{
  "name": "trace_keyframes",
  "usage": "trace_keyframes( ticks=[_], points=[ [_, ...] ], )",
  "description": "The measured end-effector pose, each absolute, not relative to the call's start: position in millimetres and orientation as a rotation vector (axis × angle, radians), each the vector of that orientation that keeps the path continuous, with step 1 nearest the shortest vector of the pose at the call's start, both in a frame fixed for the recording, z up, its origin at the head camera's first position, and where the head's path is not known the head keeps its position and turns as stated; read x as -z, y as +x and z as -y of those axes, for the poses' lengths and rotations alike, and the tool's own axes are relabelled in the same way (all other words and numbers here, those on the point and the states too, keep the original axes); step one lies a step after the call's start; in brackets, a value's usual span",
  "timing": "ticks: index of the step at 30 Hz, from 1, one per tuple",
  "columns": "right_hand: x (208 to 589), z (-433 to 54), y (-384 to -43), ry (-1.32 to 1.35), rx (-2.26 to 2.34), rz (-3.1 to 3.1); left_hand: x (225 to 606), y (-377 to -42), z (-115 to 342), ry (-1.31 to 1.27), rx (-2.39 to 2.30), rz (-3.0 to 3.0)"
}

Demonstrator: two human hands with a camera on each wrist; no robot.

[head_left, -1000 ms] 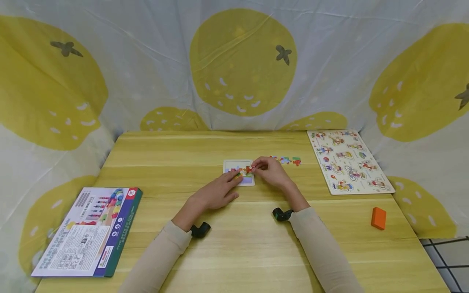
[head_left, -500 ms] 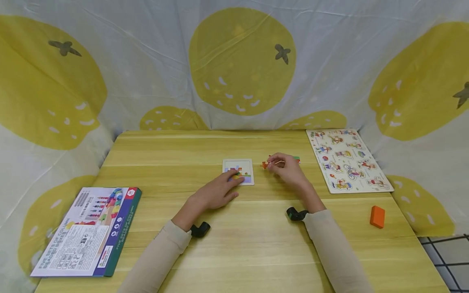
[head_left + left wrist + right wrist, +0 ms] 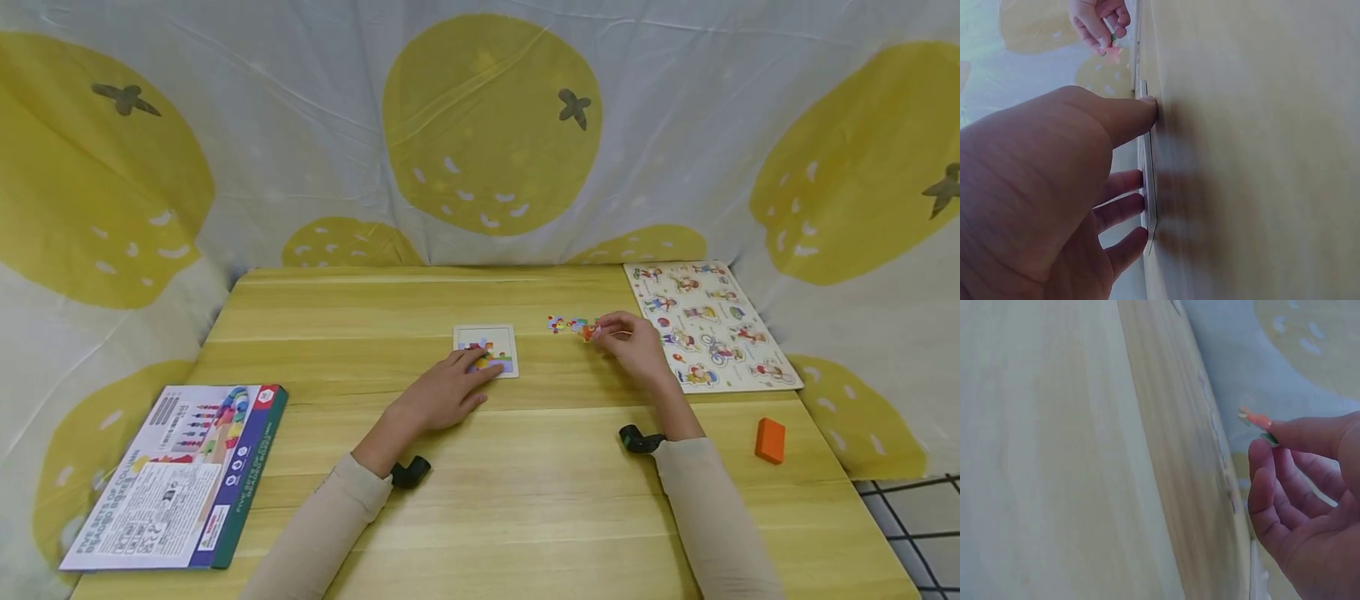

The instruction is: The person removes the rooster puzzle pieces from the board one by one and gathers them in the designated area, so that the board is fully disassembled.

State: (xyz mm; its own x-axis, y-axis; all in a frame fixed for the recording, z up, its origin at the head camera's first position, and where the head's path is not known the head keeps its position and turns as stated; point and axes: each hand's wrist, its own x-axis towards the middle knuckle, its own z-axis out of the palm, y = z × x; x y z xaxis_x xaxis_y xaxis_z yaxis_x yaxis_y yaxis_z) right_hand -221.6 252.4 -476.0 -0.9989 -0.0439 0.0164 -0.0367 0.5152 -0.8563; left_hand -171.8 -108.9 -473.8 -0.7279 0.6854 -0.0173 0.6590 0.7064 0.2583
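Note:
My left hand [image 3: 444, 390] lies over the small puzzle tray [image 3: 507, 333], its fingers resting on the partly filled picture. In the left wrist view, the thumb and fingertips touch the tray [image 3: 1149, 206] along its edge. Right of the tray, my right hand [image 3: 633, 348] pinches an orange-red puzzle piece [image 3: 588, 332] between thumb and fingers. The right wrist view shows this orange piece [image 3: 1256, 417] raised off the table, with a green bit [image 3: 1269, 439] at the same fingertips. Several loose puzzle pieces [image 3: 556, 323] lie just left of that hand.
A pegged picture board [image 3: 701, 312] lies at the back right, just behind my right hand. Nearer on that side is an orange block [image 3: 770, 441]. A boxed bead set [image 3: 176, 475] occupies the left side. A lemon-print cloth [image 3: 487, 125] hangs behind the table [image 3: 495, 500].
My right hand has carried the orange-red puzzle piece away from the tray, rightward past the loose pieces. The green-and-red piece there no longer shows on the table. My left hand stays put.

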Motion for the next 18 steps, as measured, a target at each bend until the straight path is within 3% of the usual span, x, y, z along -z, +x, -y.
trace_keyframes(
  ticks=[18],
  points=[
    [482,-281,-220,0.088,1.436,-2.719,477,-172,106,1.106,-0.363,-2.798]
  ],
)
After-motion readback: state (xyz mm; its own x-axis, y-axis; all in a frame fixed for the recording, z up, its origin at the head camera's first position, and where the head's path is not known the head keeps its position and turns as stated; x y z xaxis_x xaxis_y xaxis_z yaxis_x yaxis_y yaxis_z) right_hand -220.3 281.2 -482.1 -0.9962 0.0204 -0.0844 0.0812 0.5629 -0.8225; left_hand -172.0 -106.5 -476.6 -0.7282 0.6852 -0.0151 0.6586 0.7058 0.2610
